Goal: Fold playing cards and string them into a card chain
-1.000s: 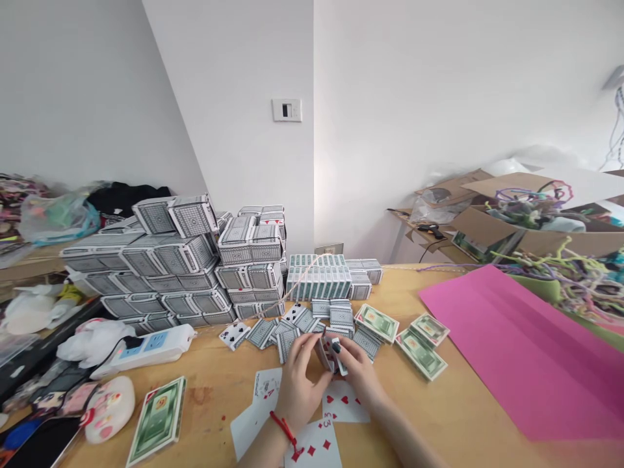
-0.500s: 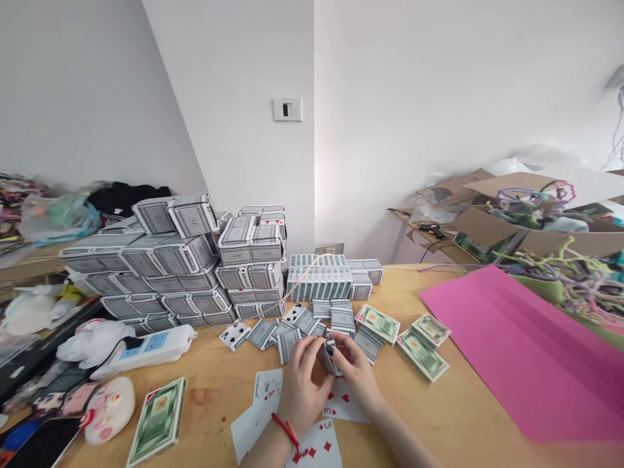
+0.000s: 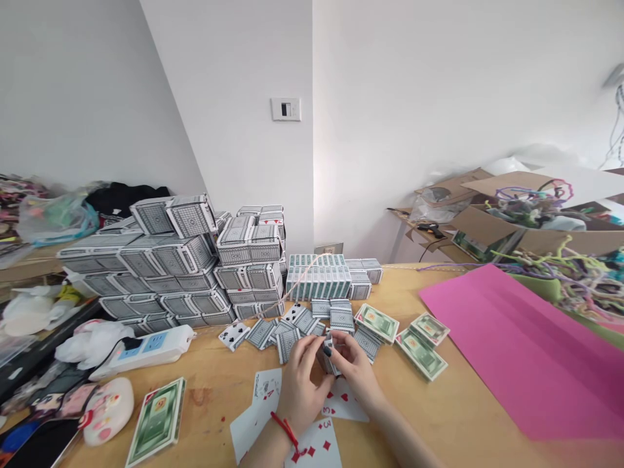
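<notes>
Between both hands, low over the wooden table (image 3: pixel 205 416), is a small grey-patterned piece of folded playing cards (image 3: pixel 327 361). My left hand (image 3: pixel 303 383), with a red cord bracelet (image 3: pixel 286 430), wraps its fingers around the left side. My right hand (image 3: pixel 355 370) pinches the piece from the right, dark-nailed thumb on top. Fingers hide much of its shape. Under the wrists lie flat face-up cards, among them a three of diamonds (image 3: pixel 319 445) and a heart card (image 3: pixel 345 402). Folded grey-backed cards (image 3: pixel 288 344) are scattered just beyond the fingers.
Stacked grey card blocks (image 3: pixel 160 257) rise at the back left, beside a teal-edged row of boxes (image 3: pixel 319 276). Green card boxes (image 3: pixel 422 354) lie to the right near a pink sheet (image 3: pixel 517 364). Another green box (image 3: pixel 156 422) and a white power strip (image 3: pixel 146 351) sit left.
The view has shifted very slightly. Both hands stay on the folded cards, with only a small movement of the right fingers.
</notes>
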Motion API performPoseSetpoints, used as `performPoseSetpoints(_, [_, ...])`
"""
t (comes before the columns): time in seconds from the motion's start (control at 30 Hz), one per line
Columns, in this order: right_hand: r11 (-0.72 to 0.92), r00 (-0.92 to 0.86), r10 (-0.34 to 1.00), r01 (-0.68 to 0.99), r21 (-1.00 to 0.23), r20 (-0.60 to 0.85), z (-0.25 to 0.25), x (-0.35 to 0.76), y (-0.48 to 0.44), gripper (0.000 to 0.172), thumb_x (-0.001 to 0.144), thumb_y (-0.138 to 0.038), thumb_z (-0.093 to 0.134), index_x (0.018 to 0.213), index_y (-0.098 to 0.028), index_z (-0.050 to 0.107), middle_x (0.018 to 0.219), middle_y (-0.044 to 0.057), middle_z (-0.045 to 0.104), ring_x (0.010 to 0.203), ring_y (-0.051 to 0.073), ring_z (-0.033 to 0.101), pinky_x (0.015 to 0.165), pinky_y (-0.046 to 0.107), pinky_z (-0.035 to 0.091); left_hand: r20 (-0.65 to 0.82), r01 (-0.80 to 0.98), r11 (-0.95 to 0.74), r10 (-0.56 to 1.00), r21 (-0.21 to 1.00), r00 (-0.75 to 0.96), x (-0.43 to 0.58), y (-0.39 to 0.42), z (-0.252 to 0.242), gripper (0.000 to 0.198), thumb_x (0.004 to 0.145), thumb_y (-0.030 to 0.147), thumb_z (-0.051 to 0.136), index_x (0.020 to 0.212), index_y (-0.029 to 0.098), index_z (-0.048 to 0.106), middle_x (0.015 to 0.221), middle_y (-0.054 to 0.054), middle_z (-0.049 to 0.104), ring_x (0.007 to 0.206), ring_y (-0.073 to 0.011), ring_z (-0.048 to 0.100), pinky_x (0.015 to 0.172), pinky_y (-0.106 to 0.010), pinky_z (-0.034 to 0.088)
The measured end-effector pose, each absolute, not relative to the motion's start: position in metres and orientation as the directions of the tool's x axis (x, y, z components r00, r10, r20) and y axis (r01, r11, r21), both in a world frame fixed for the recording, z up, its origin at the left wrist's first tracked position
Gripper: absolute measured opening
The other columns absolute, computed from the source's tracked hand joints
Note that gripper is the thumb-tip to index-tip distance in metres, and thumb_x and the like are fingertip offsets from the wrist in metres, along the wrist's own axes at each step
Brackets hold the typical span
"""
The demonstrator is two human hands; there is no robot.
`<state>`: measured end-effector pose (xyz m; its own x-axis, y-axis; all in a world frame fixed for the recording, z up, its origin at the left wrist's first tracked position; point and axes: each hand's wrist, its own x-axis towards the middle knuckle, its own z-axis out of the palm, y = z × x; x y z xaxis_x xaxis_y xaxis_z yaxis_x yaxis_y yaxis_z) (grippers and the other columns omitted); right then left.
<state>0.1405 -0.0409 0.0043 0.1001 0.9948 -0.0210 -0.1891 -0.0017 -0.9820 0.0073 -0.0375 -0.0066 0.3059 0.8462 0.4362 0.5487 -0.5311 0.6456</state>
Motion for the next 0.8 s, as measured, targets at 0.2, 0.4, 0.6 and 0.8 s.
performPoseSetpoints(0.2, [0.038, 0.100, 0.995, -0.201, -0.979, 0.018, 0.001, 0.140, -0.041, 0.035, 0.068, -0.038, 0.064, 0.095, -0.021, 0.051, 0.087, 0.003, 0.057, 0.079, 0.019, 0.054, 0.071, 0.029, 0.043, 0.448, 0.552, -0.533, 0.844, 0.641, 0.294, 0.007, -0.038, -0.006, 0.058, 0.067, 0.010, 0.051, 0.122, 0.024, 0.039, 0.117, -0.008, 0.047, 0.112, -0.0248, 0.044, 0.092, -0.040, 0.042])
performPoseSetpoints(0.4, [0.068, 0.100, 0.993, -0.131, -0.989, 0.055, -0.005, 0.141, -0.041, 0.039, 0.067, -0.038, 0.064, 0.098, -0.021, 0.048, 0.093, 0.004, 0.055, 0.083, 0.020, 0.053, 0.075, 0.030, 0.043, 0.450, 0.556, -0.548, 0.835, 0.625, 0.316, 0.008, -0.038, -0.006, 0.058, 0.067, 0.009, 0.050, 0.122, 0.024, 0.039, 0.116, -0.009, 0.048, 0.110, -0.0252, 0.046, 0.090, -0.042, 0.042])
performPoseSetpoints(0.6, [0.096, 0.108, 0.991, -0.121, -0.988, 0.083, -0.005, 0.142, -0.042, 0.043, 0.066, -0.041, 0.065, 0.099, -0.023, 0.046, 0.092, 0.002, 0.054, 0.089, 0.020, 0.050, 0.079, 0.029, 0.041, 0.447, 0.555, -0.542, 0.839, 0.631, 0.310, 0.008, -0.039, -0.005, 0.056, 0.069, 0.010, 0.051, 0.122, 0.023, 0.039, 0.117, -0.009, 0.047, 0.110, -0.0238, 0.045, 0.090, -0.040, 0.042])
performPoseSetpoints(0.8, [-0.002, -0.033, 0.999, -0.332, -0.943, 0.009, 0.001, 0.144, -0.044, 0.035, 0.073, -0.042, 0.058, 0.100, -0.025, 0.045, 0.091, 0.002, 0.055, 0.088, 0.019, 0.052, 0.078, 0.030, 0.040, 0.437, 0.540, -0.528, 0.848, 0.655, 0.298, 0.007, -0.038, -0.003, 0.055, 0.070, 0.011, 0.052, 0.122, 0.023, 0.039, 0.119, -0.009, 0.047, 0.111, -0.0243, 0.045, 0.091, -0.040, 0.042])
